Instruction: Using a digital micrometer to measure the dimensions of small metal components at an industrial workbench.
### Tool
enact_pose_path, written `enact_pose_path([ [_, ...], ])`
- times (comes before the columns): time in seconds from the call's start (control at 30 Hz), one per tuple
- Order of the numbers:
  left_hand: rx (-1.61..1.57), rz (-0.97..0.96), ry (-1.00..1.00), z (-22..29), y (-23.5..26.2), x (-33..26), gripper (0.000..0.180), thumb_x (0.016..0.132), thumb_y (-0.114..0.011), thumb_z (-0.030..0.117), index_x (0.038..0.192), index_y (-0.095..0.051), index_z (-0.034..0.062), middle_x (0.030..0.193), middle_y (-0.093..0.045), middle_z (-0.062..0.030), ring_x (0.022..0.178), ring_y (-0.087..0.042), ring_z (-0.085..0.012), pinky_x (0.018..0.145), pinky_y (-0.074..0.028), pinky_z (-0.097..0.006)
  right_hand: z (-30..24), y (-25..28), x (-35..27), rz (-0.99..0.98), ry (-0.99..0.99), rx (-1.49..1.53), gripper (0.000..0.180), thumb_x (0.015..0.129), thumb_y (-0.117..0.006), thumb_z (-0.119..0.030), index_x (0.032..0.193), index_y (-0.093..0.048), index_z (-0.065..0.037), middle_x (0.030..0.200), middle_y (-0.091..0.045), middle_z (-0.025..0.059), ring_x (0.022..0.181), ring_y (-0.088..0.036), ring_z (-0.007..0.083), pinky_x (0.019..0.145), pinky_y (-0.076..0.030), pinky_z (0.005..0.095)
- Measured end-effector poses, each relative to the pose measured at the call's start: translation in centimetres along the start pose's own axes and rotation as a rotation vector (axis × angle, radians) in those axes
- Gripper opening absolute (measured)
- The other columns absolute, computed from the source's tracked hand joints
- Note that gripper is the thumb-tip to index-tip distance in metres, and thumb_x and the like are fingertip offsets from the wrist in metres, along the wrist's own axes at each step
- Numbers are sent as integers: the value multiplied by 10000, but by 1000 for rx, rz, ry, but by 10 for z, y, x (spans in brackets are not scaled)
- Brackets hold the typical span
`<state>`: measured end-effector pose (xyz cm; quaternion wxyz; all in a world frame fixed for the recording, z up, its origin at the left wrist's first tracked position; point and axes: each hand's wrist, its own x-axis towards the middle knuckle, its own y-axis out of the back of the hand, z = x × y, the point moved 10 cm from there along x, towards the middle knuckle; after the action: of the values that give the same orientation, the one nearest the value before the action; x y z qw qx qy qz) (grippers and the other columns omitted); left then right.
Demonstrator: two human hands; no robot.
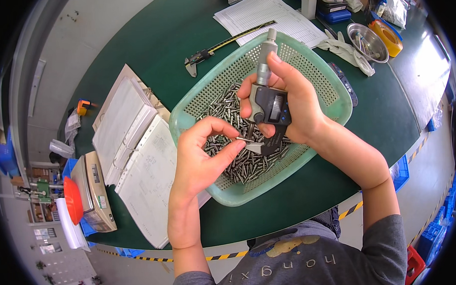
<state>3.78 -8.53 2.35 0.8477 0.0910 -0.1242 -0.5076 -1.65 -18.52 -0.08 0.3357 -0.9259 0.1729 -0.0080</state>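
A digital micrometer [270,107] with a small display is gripped in my right hand [299,97]. Its thimble points away from me, and my thumb lies along it. Between thumb and forefinger, my left hand [200,148] pinches a thin metal pin [244,139] at the jaw end of the micrometer. Whether the pin touches the measuring faces is too small to tell. Both hands are over a pale green perforated plastic basket [240,196], which holds a heap of many similar small metal pins [244,169].
An open ring binder [146,180] lies left of the basket, beside a weighing scale [95,190] with a red tray [73,200]. Beyond the basket are a caliper [200,58] and printed sheets [264,15]. White gloves [348,53], a metal bowl [367,42] and yellow tape [386,38] sit far right.
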Motion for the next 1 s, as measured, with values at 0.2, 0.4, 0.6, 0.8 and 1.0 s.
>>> enact_pose_path([
  [0.2, -64, -31, 12, 1, -2, 1, 115, 704, -648, 10, 791, -572, 10, 791, -596, -30, 776, -553, -105, 751, -430, -250, -2, 2, -1, 35, 14, -3, 584, 843, -384, -561, 830, -550, -1, 646, -586, 98, 406, -480, 123, 353, -371, 228],
  [0.4, -86, -38, 9, 0, -1, 1, 100, 730, -635, 29, 806, -576, 2, 804, -595, -38, 785, -553, -109, 767, -433, -259, -2, -2, -2, 10, 14, 13, 572, 895, -298, -503, 846, -550, 9, 661, -588, 112, 391, -469, 138, 371, -386, 238],
  [0.6, -107, -43, 6, 0, -1, 1, 105, 727, -642, 23, 807, -578, 2, 810, -595, -36, 789, -548, -104, 764, -425, -253, -2, -2, -1, -1, 20, 53, 579, 927, -197, -438, 860, -551, 17, 672, -587, 125, 393, -467, 156, 379, -394, 245],
  [0.8, -96, -39, 18, 0, -3, 1, 104, 723, -645, 21, 803, -579, 5, 808, -597, -34, 790, -548, -105, 764, -425, -252, 0, -2, 1, -12, 2, 30, 621, 878, -251, -552, 872, -551, -9, 676, -581, 122, 417, -475, 136, 353, -378, 222],
  [1.0, -105, -46, 37, -1, -3, 0, 93, 734, -633, 35, 808, -584, 9, 812, -602, -39, 793, -559, -121, 760, -428, -262, 1, 0, -1, 22, -15, 26, 604, 854, -350, -564, 842, -556, 4, 657, -590, 103, 406, -474, 127, 363, -375, 229],
])
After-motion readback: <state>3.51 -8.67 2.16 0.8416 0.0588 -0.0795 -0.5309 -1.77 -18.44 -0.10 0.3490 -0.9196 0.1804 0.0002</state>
